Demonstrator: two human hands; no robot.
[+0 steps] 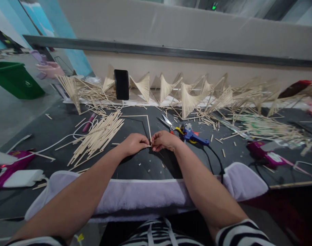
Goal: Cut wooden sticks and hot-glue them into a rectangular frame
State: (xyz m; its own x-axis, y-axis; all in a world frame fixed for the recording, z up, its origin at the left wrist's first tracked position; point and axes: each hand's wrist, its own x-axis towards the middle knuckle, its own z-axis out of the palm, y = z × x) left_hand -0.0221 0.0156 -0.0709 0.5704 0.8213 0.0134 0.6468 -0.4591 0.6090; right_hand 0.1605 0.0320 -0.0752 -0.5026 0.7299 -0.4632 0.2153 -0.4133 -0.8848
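Note:
Thin wooden sticks (147,123) form a right-angled corner on the dark table. At the near end of this frame, my left hand (135,143) pinches a stick end between thumb and fingertips. Directly beside it, my right hand (162,140) has its fingers closed on the near end of the upright stick. The fingertips almost touch and hide the joint between them. Left of my left hand lies a loose pile of wooden sticks (99,133). A blue glue gun (194,136) and scissors (168,123) lie beyond my right hand.
Twisted stick structures (189,99) line the back, with a black phone (121,84) propped among them. A purple power strip (263,153) lies at right, and a white charger (24,178) at left. A lilac towel (145,196) covers the near edge. A green bin (17,80) stands left.

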